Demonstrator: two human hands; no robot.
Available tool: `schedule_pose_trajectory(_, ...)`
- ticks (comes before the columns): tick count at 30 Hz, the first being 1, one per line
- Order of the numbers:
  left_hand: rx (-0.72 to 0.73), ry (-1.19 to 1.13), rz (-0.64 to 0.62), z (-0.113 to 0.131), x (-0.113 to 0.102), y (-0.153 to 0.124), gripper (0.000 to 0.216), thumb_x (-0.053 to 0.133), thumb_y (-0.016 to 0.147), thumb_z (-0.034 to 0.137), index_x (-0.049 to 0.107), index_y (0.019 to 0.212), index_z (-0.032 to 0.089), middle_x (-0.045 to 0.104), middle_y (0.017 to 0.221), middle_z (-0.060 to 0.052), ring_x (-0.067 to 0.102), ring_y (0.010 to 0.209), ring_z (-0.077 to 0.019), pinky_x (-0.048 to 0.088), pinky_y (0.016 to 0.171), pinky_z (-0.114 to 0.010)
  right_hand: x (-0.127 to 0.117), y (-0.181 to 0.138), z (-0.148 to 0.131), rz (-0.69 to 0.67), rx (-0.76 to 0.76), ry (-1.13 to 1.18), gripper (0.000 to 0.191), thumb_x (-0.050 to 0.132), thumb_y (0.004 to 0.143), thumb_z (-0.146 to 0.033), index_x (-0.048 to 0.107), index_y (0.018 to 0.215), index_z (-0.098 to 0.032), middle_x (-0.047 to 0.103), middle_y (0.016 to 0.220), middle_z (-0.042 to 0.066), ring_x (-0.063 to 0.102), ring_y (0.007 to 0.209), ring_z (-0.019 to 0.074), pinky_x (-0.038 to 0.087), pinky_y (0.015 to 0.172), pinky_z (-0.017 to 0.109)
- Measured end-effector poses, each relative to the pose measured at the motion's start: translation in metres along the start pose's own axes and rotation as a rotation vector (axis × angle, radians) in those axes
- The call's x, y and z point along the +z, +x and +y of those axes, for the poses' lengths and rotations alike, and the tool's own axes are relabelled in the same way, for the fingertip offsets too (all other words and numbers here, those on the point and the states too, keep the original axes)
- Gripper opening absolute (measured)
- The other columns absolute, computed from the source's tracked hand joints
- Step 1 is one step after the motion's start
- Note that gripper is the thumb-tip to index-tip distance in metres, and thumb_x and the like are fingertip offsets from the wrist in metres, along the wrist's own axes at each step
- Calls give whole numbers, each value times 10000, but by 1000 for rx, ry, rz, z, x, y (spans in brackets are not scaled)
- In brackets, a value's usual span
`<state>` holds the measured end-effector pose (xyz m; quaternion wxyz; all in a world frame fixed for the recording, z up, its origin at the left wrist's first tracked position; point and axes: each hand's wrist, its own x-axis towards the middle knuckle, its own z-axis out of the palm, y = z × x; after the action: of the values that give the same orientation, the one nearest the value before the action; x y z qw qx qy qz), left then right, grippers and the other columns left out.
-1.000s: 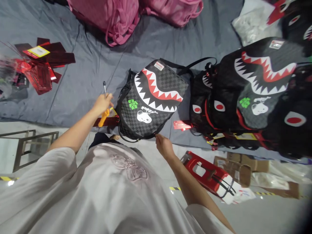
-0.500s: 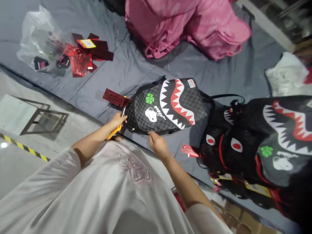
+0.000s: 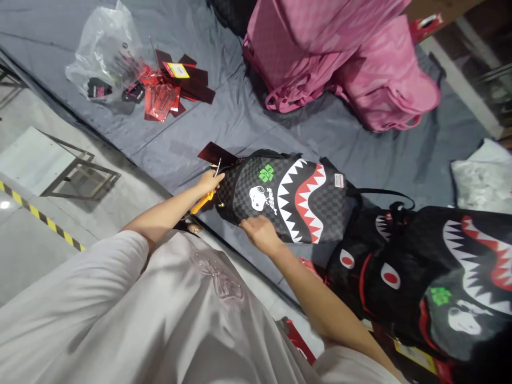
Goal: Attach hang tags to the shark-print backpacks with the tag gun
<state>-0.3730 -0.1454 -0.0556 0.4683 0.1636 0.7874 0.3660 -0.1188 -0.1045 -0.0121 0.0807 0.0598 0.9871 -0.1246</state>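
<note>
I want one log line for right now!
left hand: holds orange tool | right hand: at near edge of bag | bag: print showing, on grey cloth | pink bags: farther back

Dark checkered backpack [image 3: 282, 197], face up on gray cloth [image 3: 160, 152].

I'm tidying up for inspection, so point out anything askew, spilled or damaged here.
The heap of red tags beside the clear plastic bag looks untidy: they lie overlapping at mixed angles rather than squarely stacked. I see no clear damage to the checkered backpack and nothing spilled.
</note>
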Motion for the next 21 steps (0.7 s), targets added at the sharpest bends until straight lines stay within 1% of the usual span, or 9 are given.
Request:
schedule_pose_trajectory(3, -2, 16, 37, -8, 12, -10, 214, 446, 992, 338, 573, 933, 176, 557, 566, 31, 472, 393, -100, 410, 530, -236, -2, 14, -12, 135, -183, 8, 319, 367, 1001, -142, 685, 973, -144, 621, 740, 71, 492, 674, 179, 300, 705, 334)
schedule_pose_trajectory(5, 12, 34, 9, -18, 18, -29, 214, 454, 985, 336, 573, 905, 177, 556, 566, 30, 475, 409, -102, 410, 535, -238, -8, 37, -7, 207, -157, 37, 303, 391, 1005, -192, 683, 932, -161, 601, 705, 63, 495, 677, 184, 302, 698, 331)
schedule_pose_trajectory(7, 41, 54, -54, -29, 20, -56, 222, 466, 973, 357, 562, 870, 185, 546, 552, 35, 466, 406, -103, 401, 519, -243, -17, 66, 15, 319, 83, 62, 295, 416, 1002, -247, 680, 897, -165, 619, 730, 77, 519, 703, 198, 306, 694, 327)
schedule_pose_trajectory(10, 119, 89, -155, -43, 15, -97, 278, 484, 945, 431, 537, 793, 205, 565, 565, 24, 490, 442, -118, 412, 526, -262, -28, 103, 71, 509, 672, 102, 309, 406, 1005, -271, 680, 979, -131, 681, 881, 133, 571, 782, 232, 315, 701, 319)
schedule_pose_trajectory(11, 146, 103, -170, -46, 11, -105, 298, 486, 934, 453, 522, 762, 212, 570, 571, 18, 503, 469, -126, 421, 543, -269, -31, 110, 90, 523, 824, 130, 308, 410, 1005, -273, 676, 1015, -118, 691, 921, 148, 582, 804, 243, 317, 702, 315)
schedule_pose_trajectory(13, 190, 130, -154, -48, 3, -110, 328, 457, 927, 478, 492, 724, 223, 564, 579, 15, 524, 524, -138, 437, 591, -276, -35, 119, 120, 497, 1002, 194, 302, 430, 1003, -289, 669, 1052, -111, 702, 972, 164, 597, 836, 259, 318, 703, 310)
schedule_pose_trajectory(16, 262, 208, -69, -48, -7, -97, 326, 404, 929, 469, 469, 719, 228, 558, 588, 16, 550, 583, -147, 440, 657, -278, -41, 126, 131, 450, 1061, 246, 293, 428, 1006, -306, 658, 1045, -129, 705, 991, 163, 604, 855, 266, 329, 720, 307)
schedule_pose_trajectory(19, 280, 286, -45, -57, -13, -87, 291, 441, 912, 456, 469, 732, 229, 579, 594, 12, 564, 586, -157, 428, 658, -285, -46, 128, 125, 481, 962, 202, 263, 424, 997, -299, 636, 1034, -149, 694, 967, 144, 602, 871, 260, 351, 762, 310)
schedule_pose_trajectory(21, 261, 273, -39, -67, -18, -89, 312, 476, 897, 483, 462, 718, 228, 569, 584, 13, 560, 574, -158, 426, 630, -281, -47, 123, 130, 511, 959, 203, 244, 443, 983, -313, 629, 1000, -156, 684, 937, 135, 598, 866, 257, 368, 779, 317)
